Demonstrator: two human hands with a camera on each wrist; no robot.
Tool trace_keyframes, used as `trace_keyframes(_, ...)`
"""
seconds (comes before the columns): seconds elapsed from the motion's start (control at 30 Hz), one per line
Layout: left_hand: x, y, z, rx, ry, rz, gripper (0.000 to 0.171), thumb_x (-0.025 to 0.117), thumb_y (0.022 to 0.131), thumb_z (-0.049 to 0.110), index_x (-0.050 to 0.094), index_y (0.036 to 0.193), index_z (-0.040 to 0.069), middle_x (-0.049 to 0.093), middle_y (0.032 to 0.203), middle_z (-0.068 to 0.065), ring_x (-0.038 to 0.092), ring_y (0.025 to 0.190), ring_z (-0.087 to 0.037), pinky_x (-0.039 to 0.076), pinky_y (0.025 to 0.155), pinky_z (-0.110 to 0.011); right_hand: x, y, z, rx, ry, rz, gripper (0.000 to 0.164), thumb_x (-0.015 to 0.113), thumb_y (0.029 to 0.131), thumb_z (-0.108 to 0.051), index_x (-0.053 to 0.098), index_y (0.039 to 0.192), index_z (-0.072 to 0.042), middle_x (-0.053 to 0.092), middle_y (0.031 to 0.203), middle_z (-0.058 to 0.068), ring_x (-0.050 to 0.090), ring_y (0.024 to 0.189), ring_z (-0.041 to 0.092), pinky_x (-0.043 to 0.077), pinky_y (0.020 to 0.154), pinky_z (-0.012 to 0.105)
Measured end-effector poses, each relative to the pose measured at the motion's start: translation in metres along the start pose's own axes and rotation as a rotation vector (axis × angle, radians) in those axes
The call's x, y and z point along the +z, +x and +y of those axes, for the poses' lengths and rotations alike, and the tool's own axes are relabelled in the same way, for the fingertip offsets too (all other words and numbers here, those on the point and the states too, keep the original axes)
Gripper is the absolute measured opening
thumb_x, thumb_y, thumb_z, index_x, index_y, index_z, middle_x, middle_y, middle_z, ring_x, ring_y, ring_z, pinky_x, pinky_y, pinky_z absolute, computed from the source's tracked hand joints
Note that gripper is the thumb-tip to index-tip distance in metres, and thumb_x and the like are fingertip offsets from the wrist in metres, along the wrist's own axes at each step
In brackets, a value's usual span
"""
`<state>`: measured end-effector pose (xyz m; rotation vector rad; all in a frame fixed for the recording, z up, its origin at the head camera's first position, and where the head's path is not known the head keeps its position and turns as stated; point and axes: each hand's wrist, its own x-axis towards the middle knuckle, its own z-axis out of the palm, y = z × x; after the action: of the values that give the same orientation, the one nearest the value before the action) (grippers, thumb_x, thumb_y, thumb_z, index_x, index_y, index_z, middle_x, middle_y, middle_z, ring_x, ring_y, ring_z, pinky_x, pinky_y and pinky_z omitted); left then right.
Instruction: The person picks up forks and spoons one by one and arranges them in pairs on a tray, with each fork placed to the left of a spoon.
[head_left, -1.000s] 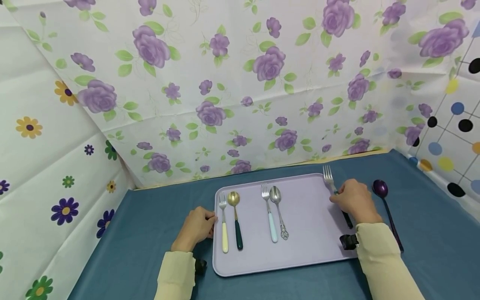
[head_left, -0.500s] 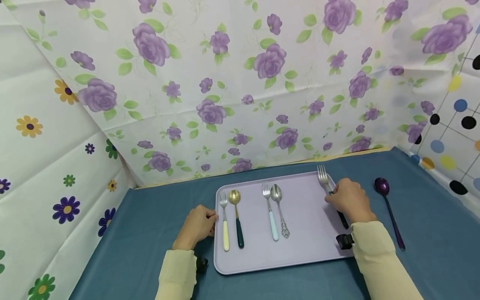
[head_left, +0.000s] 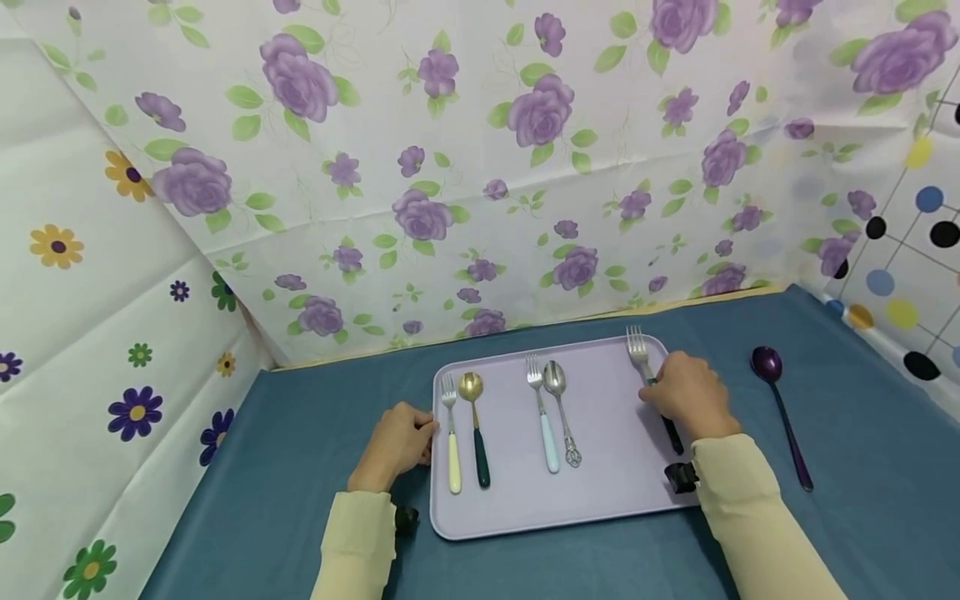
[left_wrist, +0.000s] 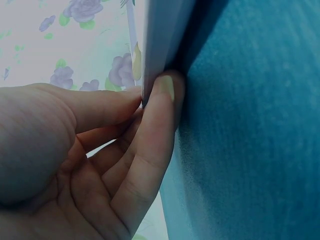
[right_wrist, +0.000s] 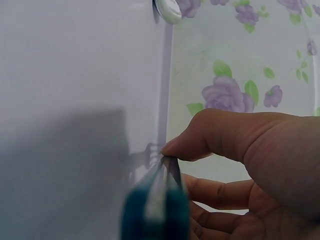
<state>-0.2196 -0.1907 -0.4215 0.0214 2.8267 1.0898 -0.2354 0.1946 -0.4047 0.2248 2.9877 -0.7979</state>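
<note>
My left hand [head_left: 397, 442] pinches the left rim of a lilac tray [head_left: 615, 433]; in the left wrist view the thumb lies on one side of the tray edge [left_wrist: 167, 30] and a finger on the other. Over the tray's right end, my right hand [head_left: 690, 392] pinches a silver fork [head_left: 640, 356] with a dark green handle, tines pointing to the far side. In the right wrist view that handle [right_wrist: 155, 207] is blurred and near the camera, and the fork casts a shadow on the tray.
On the tray lie a yellow-handled fork [head_left: 453, 467], a gold spoon [head_left: 471, 385], a light-blue-handled fork [head_left: 550, 446] and an ornate silver spoon [head_left: 556, 379]. Right of the tray, a purple spoon [head_left: 767, 364] rests on the blue cloth [head_left: 322, 400]. A flowered sheet [head_left: 450, 275] stands behind.
The right hand has carried the fork leftward, from the tray's right rim to further over the tray. My left hand keeps its place at the left rim. The whole view has shifted slightly.
</note>
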Motion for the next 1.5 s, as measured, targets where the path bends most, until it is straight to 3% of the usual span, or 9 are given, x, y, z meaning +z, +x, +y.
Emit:
trace_keyframes(0.4,0.002,-0.003,-0.003,-0.007,-0.004,-0.005,0.021,0.057,0.096,0.009,0.072,0.105,-0.001,0.062,0.066,-0.008,0.06,0.056,-0.016,0.055,0.052,-0.028,0.017,-0.004,-0.011,-0.06,-0.009,0.007,0.031,0.07,0.078,-0.017,0.049,0.056,-0.01,0.044,0.053,0.001,0.045,0.05,0.018,0.034,0.043,0.03)
trace_keyframes(0.93,0.002,-0.003,-0.004,0.003,0.009,0.009,0.021,0.058,0.095,0.008,0.071,0.106,-0.004,0.062,0.066,-0.007,0.058,0.054,-0.013,0.055,0.052,-0.028,0.029,-0.003,-0.02,-0.068,-0.009,-0.019,0.017,0.07,0.08,-0.014,0.061,0.069,-0.005,0.055,0.062,0.006,0.052,0.055,0.019,0.04,0.045,0.031)
trace_keyframes(1.3,-0.001,-0.003,-0.002,0.008,0.011,0.006,0.02,0.058,0.095,0.008,0.072,0.105,-0.003,0.062,0.065,-0.008,0.059,0.055,-0.014,0.055,0.052,-0.029,0.032,0.0,-0.021,-0.129,-0.008,0.0,0.023,0.069,0.079,-0.009,0.059,0.058,-0.007,0.05,0.052,0.002,0.046,0.046,0.015,0.035,0.041,0.028)
trace_keyframes(1.5,0.0,0.0,0.002,0.004,0.003,-0.001,0.022,0.058,0.096,0.008,0.071,0.108,-0.003,0.063,0.066,-0.007,0.059,0.055,-0.014,0.055,0.053,-0.028,0.017,-0.002,-0.017,-0.135,0.034,-0.121,0.022,0.072,0.08,-0.013,0.063,0.061,-0.004,0.055,0.051,0.004,0.051,0.047,0.016,0.039,0.044,0.028)
